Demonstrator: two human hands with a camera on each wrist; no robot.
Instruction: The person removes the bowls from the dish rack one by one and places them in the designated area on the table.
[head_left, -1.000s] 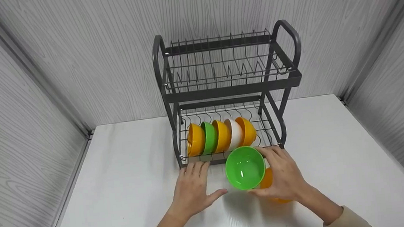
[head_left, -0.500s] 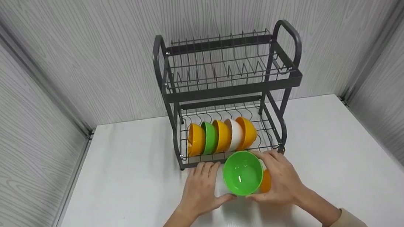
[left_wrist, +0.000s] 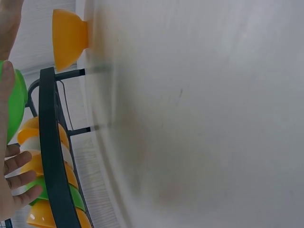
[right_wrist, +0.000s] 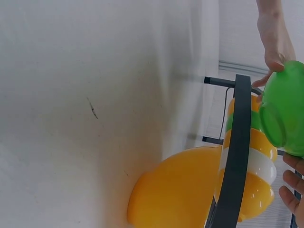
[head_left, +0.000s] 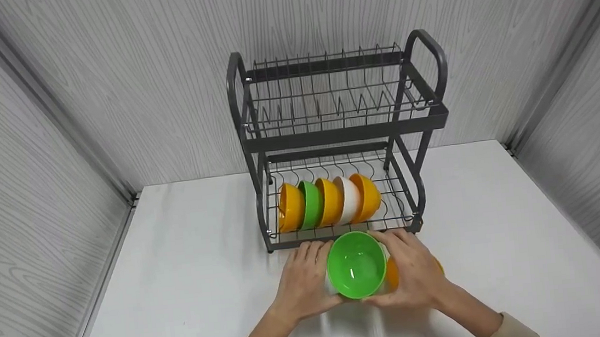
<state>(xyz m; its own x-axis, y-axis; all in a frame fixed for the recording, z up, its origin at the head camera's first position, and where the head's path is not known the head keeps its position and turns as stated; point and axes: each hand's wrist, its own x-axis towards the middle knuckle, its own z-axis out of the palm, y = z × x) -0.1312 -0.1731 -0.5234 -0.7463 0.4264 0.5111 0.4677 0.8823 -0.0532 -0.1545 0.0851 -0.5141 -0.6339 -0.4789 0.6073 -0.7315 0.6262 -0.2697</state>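
A green bowl is held up in front of the rack, its hollow facing the head camera. My right hand grips its right side between thumb and fingers. On the opposite side, my left hand holds the bowl with its thumb low and its fingers near the rim. In the right wrist view, the left thumb touches the green bowl. An orange bowl stands on the table beyond the hands, partly hidden by my right hand in the head view.
A black two-tier dish rack stands against the back wall. Several orange, green and white bowls lean on edge in a row on its lower tier. White table surface extends to both sides.
My left hand has moved right to meet the green bowl and now holds it. The right hand has brought the bowl slightly left and toward me. The racked bowls have not moved.
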